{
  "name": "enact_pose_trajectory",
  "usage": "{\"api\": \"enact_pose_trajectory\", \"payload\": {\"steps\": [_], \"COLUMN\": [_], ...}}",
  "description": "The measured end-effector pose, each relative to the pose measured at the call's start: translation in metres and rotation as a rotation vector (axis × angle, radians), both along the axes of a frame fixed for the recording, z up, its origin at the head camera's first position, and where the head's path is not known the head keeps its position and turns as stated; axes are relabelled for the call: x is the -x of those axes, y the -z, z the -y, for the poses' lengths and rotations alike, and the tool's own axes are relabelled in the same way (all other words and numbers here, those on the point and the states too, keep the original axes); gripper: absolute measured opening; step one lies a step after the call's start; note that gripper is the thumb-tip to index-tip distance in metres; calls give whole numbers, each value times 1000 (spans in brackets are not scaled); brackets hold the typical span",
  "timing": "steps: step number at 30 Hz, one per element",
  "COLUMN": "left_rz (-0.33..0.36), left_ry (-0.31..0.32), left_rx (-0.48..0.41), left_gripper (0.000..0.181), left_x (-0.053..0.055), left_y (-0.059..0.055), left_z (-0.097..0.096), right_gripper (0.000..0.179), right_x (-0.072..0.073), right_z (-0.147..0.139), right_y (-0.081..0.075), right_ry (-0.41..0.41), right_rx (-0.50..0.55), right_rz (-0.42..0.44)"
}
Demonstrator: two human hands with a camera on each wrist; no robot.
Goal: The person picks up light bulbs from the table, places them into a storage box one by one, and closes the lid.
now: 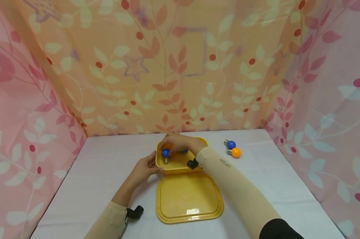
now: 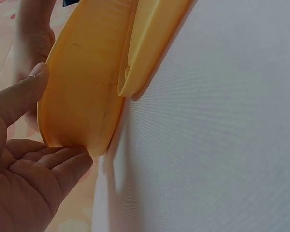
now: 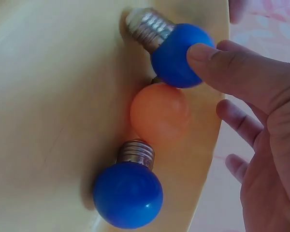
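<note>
A black cuff [image 1: 278,229] was seen closest to the camera, worn over the beige right sleeve [image 1: 236,186], which was stretched toward the yellow box [image 1: 178,164] from its near right side. The beige left sleeve [image 1: 109,219] was extended from the box's near left side. A yellow lid [image 1: 189,196] was laid on the white-covered worktop [image 1: 108,159] in front of the box, just beside its near wall; whether the two were touching could not be told.

The right hand [image 1: 180,142] was reached into the box from its right, and a blue bulb [image 3: 179,63] was pinched between thumb and fingers near the box's left end. The remaining fingers were held loosely near the box's far rim. Inside the box, an orange bulb [image 3: 159,112] was seen just beside the pinched one, and a second blue bulb [image 3: 127,195] was laid farther right.

The left hand [image 1: 144,169] was set against the box's near left corner from outside, its thumb and fairly straight fingers spread apart.

To the right of the box, a third blue bulb [image 1: 231,144] and a second orange bulb [image 1: 236,152] were laid close together, their screw bases pointed toward the box. Behind the box, an orange floral curtain [image 1: 198,89] was hung.
</note>
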State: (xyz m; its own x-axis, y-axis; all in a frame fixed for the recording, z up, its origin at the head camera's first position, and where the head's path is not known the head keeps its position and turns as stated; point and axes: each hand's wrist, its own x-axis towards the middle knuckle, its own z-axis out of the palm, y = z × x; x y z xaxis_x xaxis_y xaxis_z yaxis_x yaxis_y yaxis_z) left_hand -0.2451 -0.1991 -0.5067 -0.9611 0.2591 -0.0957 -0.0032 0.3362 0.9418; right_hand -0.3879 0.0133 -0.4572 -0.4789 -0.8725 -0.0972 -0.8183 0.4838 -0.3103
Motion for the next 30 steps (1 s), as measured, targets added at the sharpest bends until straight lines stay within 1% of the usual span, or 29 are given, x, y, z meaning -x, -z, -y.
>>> {"api": "enact_pose_trajectory", "payload": {"steps": [2,5,11,15,19,23,30], "left_rz": [0,-16,-12,-2,2,15,21], "left_ry": [4,14,16,8,7,6,-2], "left_rx": [-7,-10,-16,-10,-22,-32,-36], "left_gripper": [97,97,97,97,95,95,96], "left_x": [1,1,0,-2,-2,-3,-5], "left_y": [0,0,-1,-2,-4,-4,-4], "left_z": [0,0,0,0,0,0,-2], "right_gripper": [41,42,43,39,36,36,36], "right_x": [1,1,-7,-12,-18,-23,-31], "right_z": [0,0,-6,-12,-21,-32,-57], "right_y": [-1,-5,-20,-27,-36,-46,-58], "right_ry": [-12,-16,34,69,95,98,124], "right_rx": [12,28,28,33,70,97,126], "right_rz": [4,17,33,45,50,8,-122]}}
